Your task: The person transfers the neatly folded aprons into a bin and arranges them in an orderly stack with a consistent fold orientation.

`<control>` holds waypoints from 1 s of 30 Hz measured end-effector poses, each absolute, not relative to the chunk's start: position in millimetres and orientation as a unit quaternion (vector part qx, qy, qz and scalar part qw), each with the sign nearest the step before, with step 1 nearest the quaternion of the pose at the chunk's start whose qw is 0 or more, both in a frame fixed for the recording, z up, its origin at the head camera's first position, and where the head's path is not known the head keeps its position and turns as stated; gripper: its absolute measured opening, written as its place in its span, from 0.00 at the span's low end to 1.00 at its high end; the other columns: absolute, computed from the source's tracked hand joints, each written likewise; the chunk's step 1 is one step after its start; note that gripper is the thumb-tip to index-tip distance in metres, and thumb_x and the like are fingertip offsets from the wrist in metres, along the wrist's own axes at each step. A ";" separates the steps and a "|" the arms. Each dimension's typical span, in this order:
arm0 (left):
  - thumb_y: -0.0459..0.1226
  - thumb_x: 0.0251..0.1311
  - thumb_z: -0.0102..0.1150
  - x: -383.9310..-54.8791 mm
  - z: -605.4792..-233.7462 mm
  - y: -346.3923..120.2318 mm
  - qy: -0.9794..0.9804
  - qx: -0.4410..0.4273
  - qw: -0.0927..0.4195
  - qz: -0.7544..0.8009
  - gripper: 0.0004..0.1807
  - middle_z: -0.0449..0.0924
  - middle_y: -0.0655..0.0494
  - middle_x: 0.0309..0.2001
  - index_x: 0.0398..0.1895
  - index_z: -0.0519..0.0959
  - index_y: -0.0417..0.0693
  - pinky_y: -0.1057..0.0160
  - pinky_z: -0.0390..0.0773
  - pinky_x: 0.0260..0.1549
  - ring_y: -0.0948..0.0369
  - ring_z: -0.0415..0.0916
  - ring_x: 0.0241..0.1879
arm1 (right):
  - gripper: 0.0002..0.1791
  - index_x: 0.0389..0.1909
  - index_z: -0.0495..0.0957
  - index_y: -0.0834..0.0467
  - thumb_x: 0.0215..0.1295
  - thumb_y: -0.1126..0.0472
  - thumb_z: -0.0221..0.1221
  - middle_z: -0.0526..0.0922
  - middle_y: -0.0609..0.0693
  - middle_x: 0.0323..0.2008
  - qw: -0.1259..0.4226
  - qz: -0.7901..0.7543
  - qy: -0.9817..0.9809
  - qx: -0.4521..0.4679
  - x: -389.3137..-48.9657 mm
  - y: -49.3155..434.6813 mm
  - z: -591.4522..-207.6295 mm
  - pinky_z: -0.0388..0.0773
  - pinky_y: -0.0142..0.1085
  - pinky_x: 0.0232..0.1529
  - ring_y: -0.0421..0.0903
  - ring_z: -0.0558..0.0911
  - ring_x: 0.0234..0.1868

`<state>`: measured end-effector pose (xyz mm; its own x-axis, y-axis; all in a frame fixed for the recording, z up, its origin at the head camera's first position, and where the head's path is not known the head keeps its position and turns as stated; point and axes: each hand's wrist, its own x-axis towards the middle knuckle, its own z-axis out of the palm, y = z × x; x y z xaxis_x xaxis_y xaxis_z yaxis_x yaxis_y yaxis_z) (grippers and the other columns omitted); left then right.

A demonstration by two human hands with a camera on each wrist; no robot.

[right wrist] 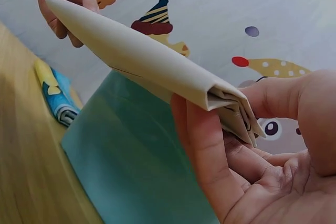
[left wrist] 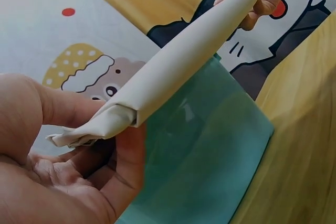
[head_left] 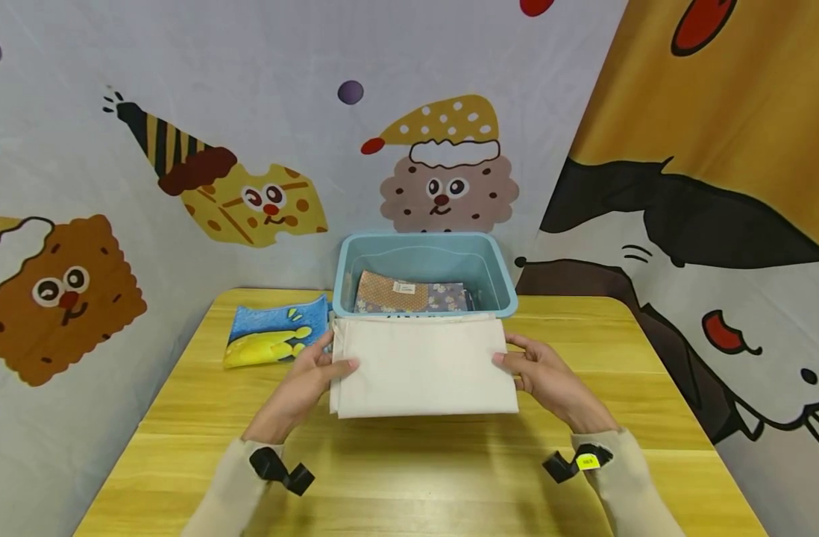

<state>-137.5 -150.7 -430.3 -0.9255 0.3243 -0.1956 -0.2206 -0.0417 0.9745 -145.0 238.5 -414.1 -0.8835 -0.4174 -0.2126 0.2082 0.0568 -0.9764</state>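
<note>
A folded cream cloth [head_left: 423, 369] is held up in front of the bin, above the table. Its far edge shows a bit of dark print in the head view. My left hand [head_left: 309, 380] pinches its left end, thumb on the near face and fingers behind. At the opposite end my right hand [head_left: 547, 377] grips it the same way. Several folded layers show at the cloth's end [right wrist: 231, 108] in the right wrist view. Just beyond stands a light blue plastic bin [head_left: 506, 294], holding folded patterned fabric [head_left: 392, 294], tan and grey-purple floral, with a white label.
A folded blue and yellow cloth [head_left: 262, 350] lies on the wooden table [head_left: 423, 477], left of the bin and close to my left hand. Behind the table hangs a white curtain [head_left: 275, 67] with cartoon prints; a mustard printed panel [head_left: 752, 112] is at right.
</note>
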 end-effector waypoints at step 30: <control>0.41 0.72 0.60 -198.7 -394.7 -146.8 0.683 0.010 0.149 0.715 0.38 0.79 0.48 0.58 0.80 0.56 0.52 0.58 0.85 0.46 0.59 0.84 0.48 | 0.33 0.76 0.60 0.63 0.77 0.55 0.57 0.77 0.57 0.60 0.174 -0.640 0.745 -0.065 -204.7 233.3 -375.5 0.87 0.37 0.47 0.41 0.86 0.48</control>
<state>-198.7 -146.8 -394.7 -0.9552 0.2264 -0.1904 -0.2003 -0.0214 0.9795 -204.7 233.3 -375.5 -0.9309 -0.3194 -0.1772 0.1269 0.1722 -0.9769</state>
